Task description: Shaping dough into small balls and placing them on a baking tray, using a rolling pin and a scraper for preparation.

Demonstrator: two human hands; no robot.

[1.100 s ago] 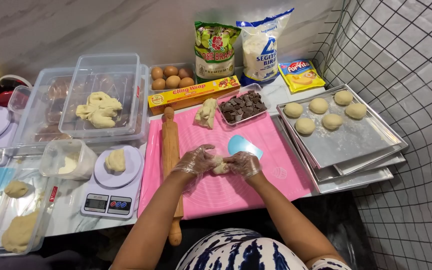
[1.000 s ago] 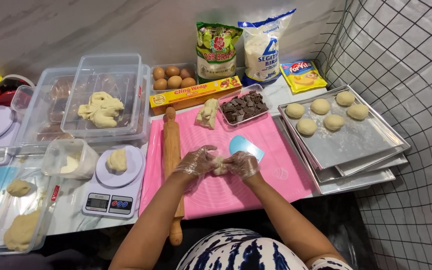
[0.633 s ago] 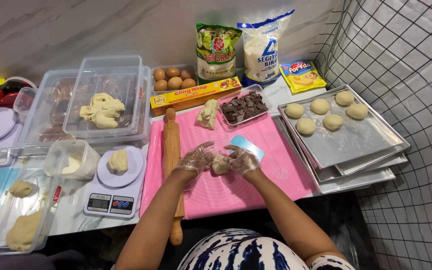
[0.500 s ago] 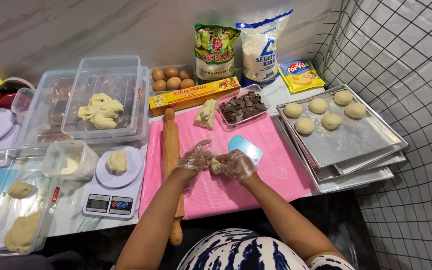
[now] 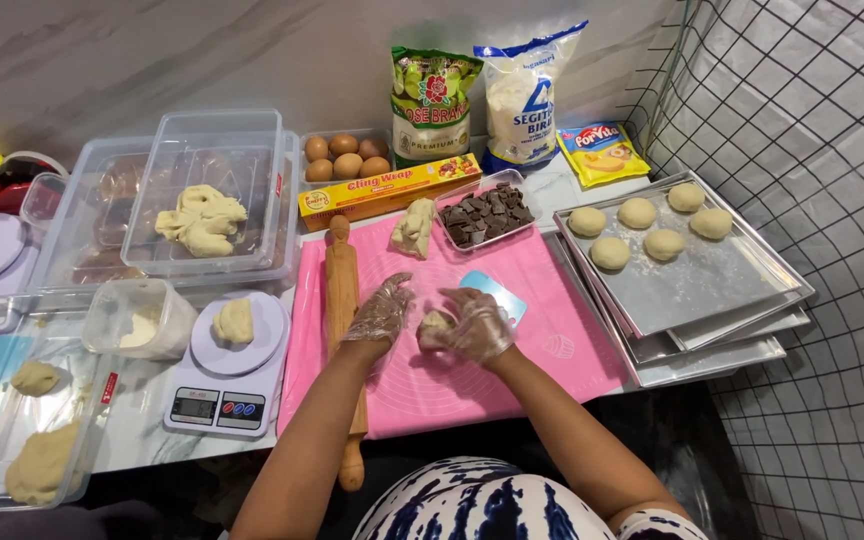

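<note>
Right grip [image 5: 474, 325] cupped shut on dough ball [image 5: 435, 325]; left grip [image 5: 382, 310] open, just beside it.

Your right hand [image 5: 474, 325] now cups the dough piece [image 5: 435, 324] on its own, fingers curled around it. Your left hand [image 5: 382, 309] no longer presses against the dough as it did a second ago; it sits just beside it, fingers loose, with a small gap showing between your hands.
</note>
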